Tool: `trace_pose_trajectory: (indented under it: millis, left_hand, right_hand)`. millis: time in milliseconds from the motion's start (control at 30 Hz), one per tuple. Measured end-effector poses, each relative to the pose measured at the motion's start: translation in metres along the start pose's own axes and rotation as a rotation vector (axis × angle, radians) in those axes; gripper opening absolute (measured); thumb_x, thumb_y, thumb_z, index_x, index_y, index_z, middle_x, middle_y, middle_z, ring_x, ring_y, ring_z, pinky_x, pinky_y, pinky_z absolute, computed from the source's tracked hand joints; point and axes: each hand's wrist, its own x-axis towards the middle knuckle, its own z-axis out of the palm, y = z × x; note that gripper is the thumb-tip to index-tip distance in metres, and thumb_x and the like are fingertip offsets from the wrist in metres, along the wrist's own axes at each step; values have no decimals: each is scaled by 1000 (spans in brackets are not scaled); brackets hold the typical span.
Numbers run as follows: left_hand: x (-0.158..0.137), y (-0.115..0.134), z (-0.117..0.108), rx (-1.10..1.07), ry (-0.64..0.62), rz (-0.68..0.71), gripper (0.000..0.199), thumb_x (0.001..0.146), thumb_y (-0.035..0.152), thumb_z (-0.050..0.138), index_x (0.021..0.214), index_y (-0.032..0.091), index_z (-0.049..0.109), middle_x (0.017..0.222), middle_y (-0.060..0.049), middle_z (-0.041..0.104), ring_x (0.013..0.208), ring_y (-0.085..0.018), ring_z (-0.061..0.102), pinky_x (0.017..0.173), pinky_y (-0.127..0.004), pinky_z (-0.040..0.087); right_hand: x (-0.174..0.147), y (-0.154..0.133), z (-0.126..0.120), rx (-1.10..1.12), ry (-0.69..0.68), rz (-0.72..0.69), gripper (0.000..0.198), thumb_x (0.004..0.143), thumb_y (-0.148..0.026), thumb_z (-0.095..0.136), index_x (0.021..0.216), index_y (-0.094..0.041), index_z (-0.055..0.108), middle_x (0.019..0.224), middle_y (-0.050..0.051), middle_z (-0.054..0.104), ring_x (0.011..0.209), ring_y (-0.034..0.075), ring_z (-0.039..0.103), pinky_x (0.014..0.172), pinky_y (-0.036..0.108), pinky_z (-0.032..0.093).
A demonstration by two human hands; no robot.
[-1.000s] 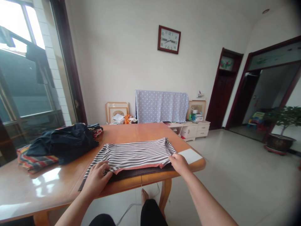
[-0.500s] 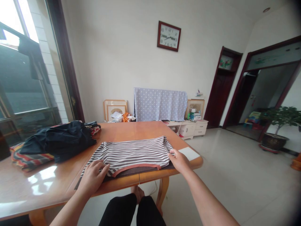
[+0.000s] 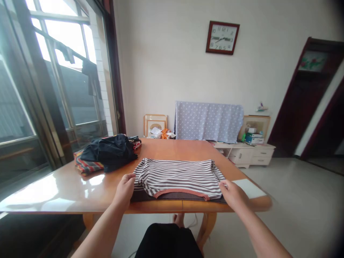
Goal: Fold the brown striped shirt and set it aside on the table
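Note:
A brown-and-white striped shirt [image 3: 182,175] with a rust-coloured ribbed neckline lies spread near the front edge of the wooden table [image 3: 172,148]. Beneath it shows a dark cloth [image 3: 141,195], partly covered. My left hand [image 3: 126,188] pinches the shirt at its left sleeve, fingers closed. On the opposite side, my right hand [image 3: 232,191] grips the right sleeve edge between thumb and fingers. The shirt's body stays flat on the table between both hands.
A heap of dark and striped clothes [image 3: 109,154] sits on the table's left. Beside my right hand lies a pale flat sheet [image 3: 249,188]. Beyond the table stand a white cabinet [image 3: 244,156] and a dotted cloth cover [image 3: 208,122].
My view has swung left. My left hand, earlier resting over the shirt's left side with fingers spread, now pinches the sleeve. My right hand keeps its hold on the other side.

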Motion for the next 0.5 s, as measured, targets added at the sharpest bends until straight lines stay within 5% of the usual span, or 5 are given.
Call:
trace_pose_trajectory:
  millis: [267, 500]
  left_hand:
    - [27, 4, 7, 128, -74, -65, 29, 73, 46, 65, 83, 19, 64, 74, -4, 66, 75, -23, 63, 64, -29, 41]
    - [44, 5, 20, 105, -142, -99, 20, 69, 23, 65, 88, 19, 64, 69, 0, 63, 69, -18, 58, 61, -25, 37]
  right_hand:
    - [16, -38, 11, 78, 27, -70, 34, 91, -51, 45, 98, -33, 72, 90, 4, 75, 79, 24, 66, 62, 29, 37]
    - [-10, -120, 35, 274, -42, -348, 26, 91, -43, 51, 95, -28, 72, 96, 4, 72, 81, 21, 64, 71, 29, 43]
